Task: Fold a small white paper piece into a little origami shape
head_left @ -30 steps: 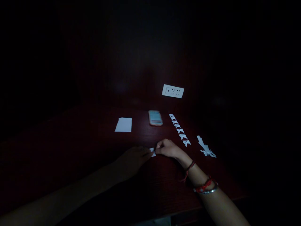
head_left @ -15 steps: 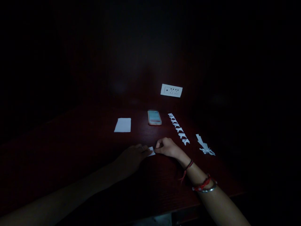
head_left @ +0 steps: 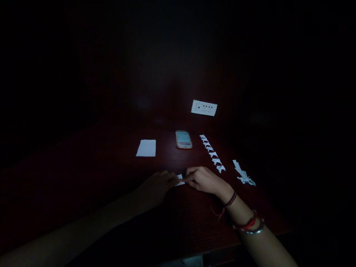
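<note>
Small paper piece [head_left: 180, 180], lower centre, pinched at either end by my left hand [head_left: 155, 187] and my right hand [head_left: 203, 180], fingertips closed.

White paper piece [head_left: 180, 180]; dark red-brown table [head_left: 111, 174]; red bracelet [head_left: 248, 224]; white socket plate [head_left: 204, 108].

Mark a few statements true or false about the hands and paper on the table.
1. The left hand and right hand meet at the small paper piece. True.
2. The row of folded pieces lies left of both hands. False: it lies beyond the right hand, to the right.
3. The flat white sheet is held. False: it lies untouched on the table.
4. The right wrist wears red bands. True.
</note>
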